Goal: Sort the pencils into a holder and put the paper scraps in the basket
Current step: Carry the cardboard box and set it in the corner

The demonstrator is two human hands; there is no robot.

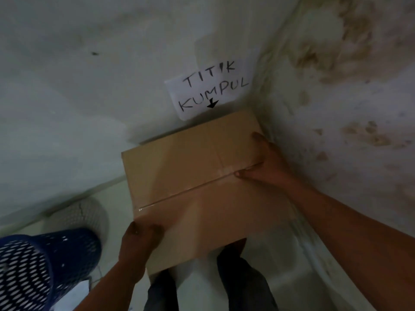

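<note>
Basket [33, 265]: where is it?
— Near left, on the pale floor [197, 283]. It is dark blue mesh, left of the left hand and not touching it.
— And the hands?
— Both grip a closed cardboard box [190, 187] (taped along its middle seam). The left hand [139, 243] curls over the near left corner. The right hand [267, 160] clasps the right edge, thumb lying on top by the tape.
— Anything beyond the box?
— A paper sign [208, 90] on the far wall reads "TITIK KUMPUL" with a down arrow, just above the box. Dark trouser legs [244, 283] show beneath its near edge.
</note>
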